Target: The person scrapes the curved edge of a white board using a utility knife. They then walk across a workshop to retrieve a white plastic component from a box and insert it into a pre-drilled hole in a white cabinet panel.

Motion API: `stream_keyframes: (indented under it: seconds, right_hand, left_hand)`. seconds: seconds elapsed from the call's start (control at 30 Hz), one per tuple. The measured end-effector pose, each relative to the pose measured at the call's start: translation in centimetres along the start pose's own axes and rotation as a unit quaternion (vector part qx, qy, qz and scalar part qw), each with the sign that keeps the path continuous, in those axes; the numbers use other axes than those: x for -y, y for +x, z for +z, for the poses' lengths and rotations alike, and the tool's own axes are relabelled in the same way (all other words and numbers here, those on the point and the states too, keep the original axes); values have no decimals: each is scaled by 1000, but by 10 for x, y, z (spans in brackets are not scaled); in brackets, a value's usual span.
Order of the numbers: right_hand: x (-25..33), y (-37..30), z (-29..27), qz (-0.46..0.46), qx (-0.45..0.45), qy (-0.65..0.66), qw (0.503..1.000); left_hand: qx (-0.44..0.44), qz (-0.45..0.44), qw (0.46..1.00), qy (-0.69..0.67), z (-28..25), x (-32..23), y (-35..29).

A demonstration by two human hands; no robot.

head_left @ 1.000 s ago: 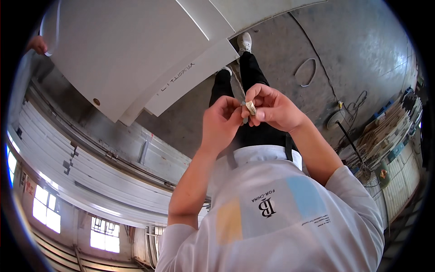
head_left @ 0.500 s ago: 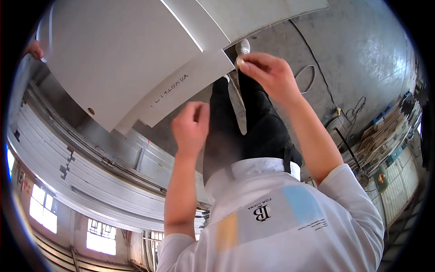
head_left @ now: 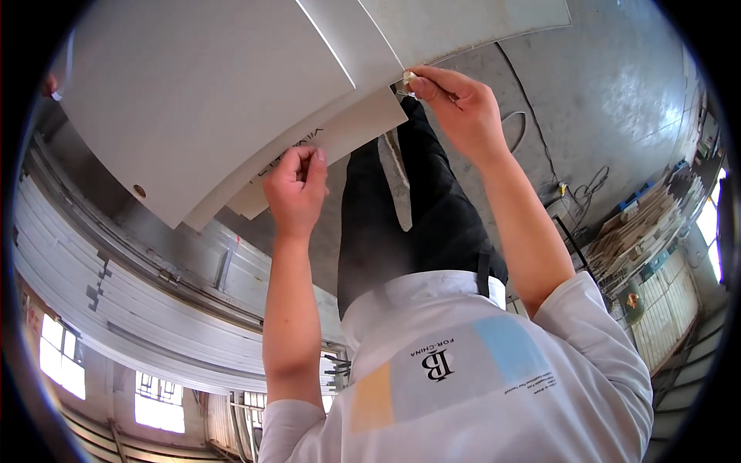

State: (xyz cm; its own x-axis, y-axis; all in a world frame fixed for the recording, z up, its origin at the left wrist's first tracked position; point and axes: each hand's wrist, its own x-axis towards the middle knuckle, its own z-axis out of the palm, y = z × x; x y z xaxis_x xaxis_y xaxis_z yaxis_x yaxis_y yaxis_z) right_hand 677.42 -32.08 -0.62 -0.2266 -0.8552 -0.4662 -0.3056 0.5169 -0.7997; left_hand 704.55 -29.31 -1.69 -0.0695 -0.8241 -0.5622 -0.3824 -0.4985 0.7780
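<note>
My right hand pinches a small pale piece between thumb and fingertips, close to the corner of the stacked panels. What the piece is I cannot make out. With its fingers curled, my left hand hovers over or touches the near edge of a lower white sheet that bears dark handwritten marks. Whether it holds anything is hidden. On top of that sheet lies a large whitish panel with a small round hole near its left corner.
Another person's hand is at the far left edge of the panel. Long white profiles are stacked at left. A black cable crosses the grey floor towards piled strips at right. Another pale panel lies at the back.
My left hand has moved forward and left, to the marked sheet. My right hand has shifted slightly forward, its pinch now at the panel corner. The view has shifted a little.
</note>
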Motion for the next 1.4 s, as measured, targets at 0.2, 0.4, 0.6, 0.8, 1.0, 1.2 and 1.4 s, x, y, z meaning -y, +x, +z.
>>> stream_keyframes:
  seconds: [0.2,0.4,0.6,0.8,1.0,1.2,1.4]
  right_hand:
    - [11,1,-1,-7,-1,-45,999]
    - [28,1,-3,-17,-14,-112,993]
    - [32,1,1,-16,-44,-155,987]
    - [-17,9,-39,127,-61,-149,979]
    - [10,-3,-17,69,-12,35,997]
    - [13,-4,1,-12,-30,1,999]
    - [17,-4,7,-78,-77,-93,990]
  left_hand:
    - [-2,13,1000,-17,-2,0,0]
    - [-4,33,999,-4,-2,7,1]
    - [-7,71,997,18,-2,11,3]
    - [-12,85,996,35,-1,14,7]
    - [-32,63,997,26,0,5,4]
    - [-19,41,999,0,0,4,1]
    - [-24,64,998,13,1,7,2]
